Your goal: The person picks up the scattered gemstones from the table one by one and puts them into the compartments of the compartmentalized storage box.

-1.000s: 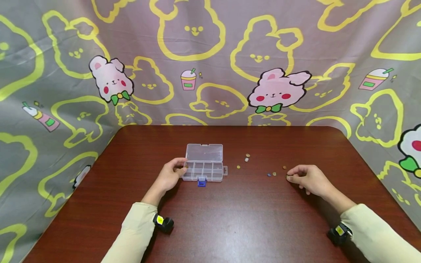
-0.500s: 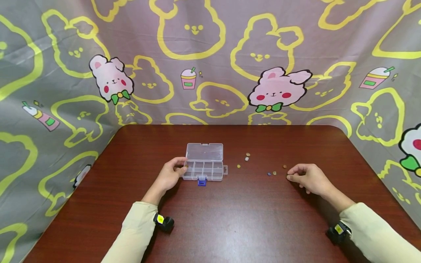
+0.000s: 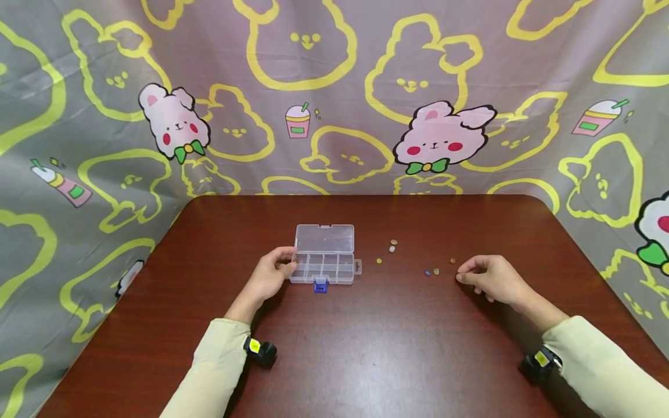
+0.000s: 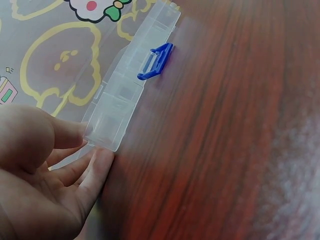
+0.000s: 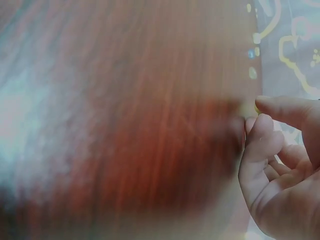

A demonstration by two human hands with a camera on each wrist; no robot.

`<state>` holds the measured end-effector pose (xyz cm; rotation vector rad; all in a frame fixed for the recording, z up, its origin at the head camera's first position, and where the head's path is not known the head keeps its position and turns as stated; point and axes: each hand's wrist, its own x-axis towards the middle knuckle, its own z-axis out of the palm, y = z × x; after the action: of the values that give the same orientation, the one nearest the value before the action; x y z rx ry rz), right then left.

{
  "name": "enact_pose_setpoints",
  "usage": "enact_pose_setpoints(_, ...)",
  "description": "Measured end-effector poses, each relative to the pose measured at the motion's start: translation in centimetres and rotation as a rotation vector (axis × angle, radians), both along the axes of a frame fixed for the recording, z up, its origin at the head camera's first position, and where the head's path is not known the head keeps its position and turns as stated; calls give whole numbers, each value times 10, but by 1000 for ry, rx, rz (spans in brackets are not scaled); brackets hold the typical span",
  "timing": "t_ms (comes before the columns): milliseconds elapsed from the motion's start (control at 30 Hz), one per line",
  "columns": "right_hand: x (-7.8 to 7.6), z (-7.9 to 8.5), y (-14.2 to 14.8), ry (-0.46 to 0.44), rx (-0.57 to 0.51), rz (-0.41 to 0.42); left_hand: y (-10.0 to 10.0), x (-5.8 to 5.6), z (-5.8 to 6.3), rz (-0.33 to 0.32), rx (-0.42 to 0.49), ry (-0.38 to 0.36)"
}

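Note:
A clear plastic compartment box (image 3: 323, 269) stands on the table with its lid (image 3: 324, 238) raised at the back. My left hand (image 3: 270, 274) grips the box's left end; the left wrist view shows the thumb and fingers on either side of its corner. A blue latch (image 4: 156, 61) sticks out from the front. Small coloured bits are hard to make out in the left compartment. At the right, my right hand (image 3: 493, 279) pinches a small yellow stone-like piece (image 5: 257, 108) between thumb and forefinger, close to the tabletop. In the head view the fingertips hide this piece.
Several small stone-like pieces lie between box and right hand: a blue one (image 3: 427, 273), a pale one (image 3: 436, 271), an orange-brown one (image 3: 452, 260), a yellow one (image 3: 379, 260), a white one (image 3: 392, 249) and a tan one (image 3: 394, 242). A patterned curtain (image 3: 345, 104) hangs behind the table.
A second ago, a small dark bit showed at the right fingertips in the head view; now the fingers cover it. Both hands stay nearly in place, while the whole head view shifts slightly.

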<state>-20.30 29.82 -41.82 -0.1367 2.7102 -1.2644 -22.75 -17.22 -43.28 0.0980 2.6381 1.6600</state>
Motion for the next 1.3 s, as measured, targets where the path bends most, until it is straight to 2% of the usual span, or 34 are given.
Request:
enact_pose_setpoints(567, -6, 6, -22, 39, -20, 10, 0, -1, 3, -2, 19, 10)
enact_pose_setpoints(1300, -8, 1, -79, 16, -127, 63, 0, -1, 0, 5, 36, 10)
